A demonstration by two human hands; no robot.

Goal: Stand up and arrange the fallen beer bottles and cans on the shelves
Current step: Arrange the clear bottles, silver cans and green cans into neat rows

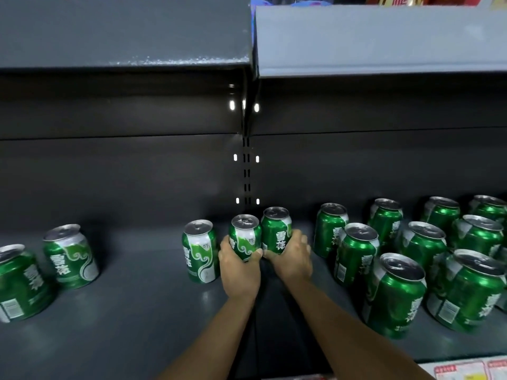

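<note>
Green beer cans stand upright on a dark grey shelf (137,311). My left hand (240,270) grips one upright green can (245,235) near the shelf's middle. My right hand (292,259) grips a second upright green can (275,229) right beside it, the two cans touching. Another can (200,250) stands just left of my left hand. Two cans (71,256) (19,281) stand at the far left. Several cans (395,294) are grouped in rows on the right half of the shelf.
An upper shelf (378,39) overhangs the cans, with packaged goods on top at the right. A slotted upright (247,171) divides the back panel at the middle. Price labels (466,370) run along the front edge at bottom right.
</note>
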